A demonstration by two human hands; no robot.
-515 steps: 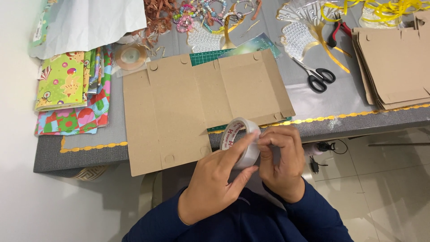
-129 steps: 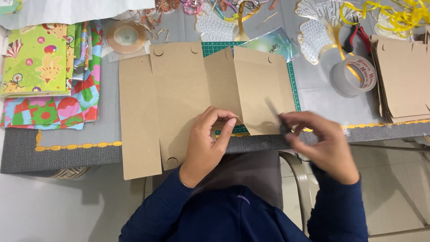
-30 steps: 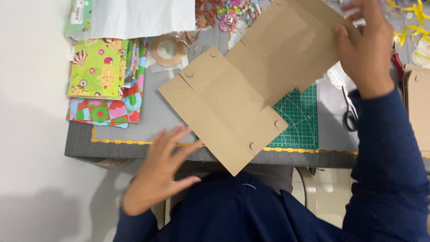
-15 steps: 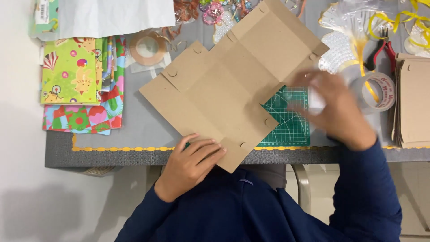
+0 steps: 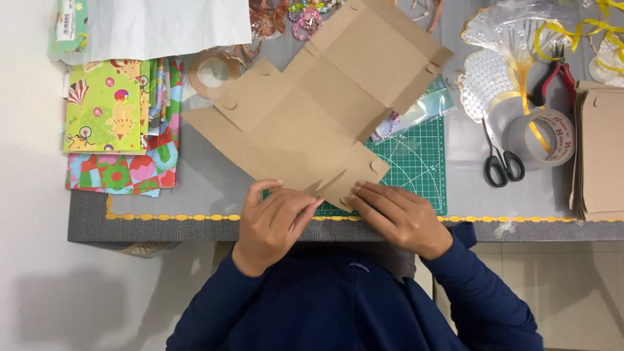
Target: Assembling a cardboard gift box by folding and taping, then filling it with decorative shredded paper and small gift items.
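Observation:
A flat brown cardboard sheet [image 5: 312, 110] with fold lines and punched notches lies slanted across the grey table [image 5: 208, 188] and partly over a green cutting mat [image 5: 416, 169]. My left hand [image 5: 273, 218] rests at the sheet's near corner, fingers pressing its lower edge. On the other side of that corner my right hand [image 5: 400, 214] presses down with spread fingers, over the mat's front edge. Neither hand holds a tool.
Colourful patterned papers [image 5: 110, 123] are stacked at the left, with a tape roll [image 5: 211, 71] behind them. At the right lie black scissors [image 5: 499, 159], a clear tape roll [image 5: 543, 136], red pliers [image 5: 552, 81], yellow ribbon and a pile of brown cardboard [image 5: 601, 156].
My right hand has come back from the tape roll on the right to the sheet's near corner. The left hand has stayed at the lower edge. The sheet has barely moved.

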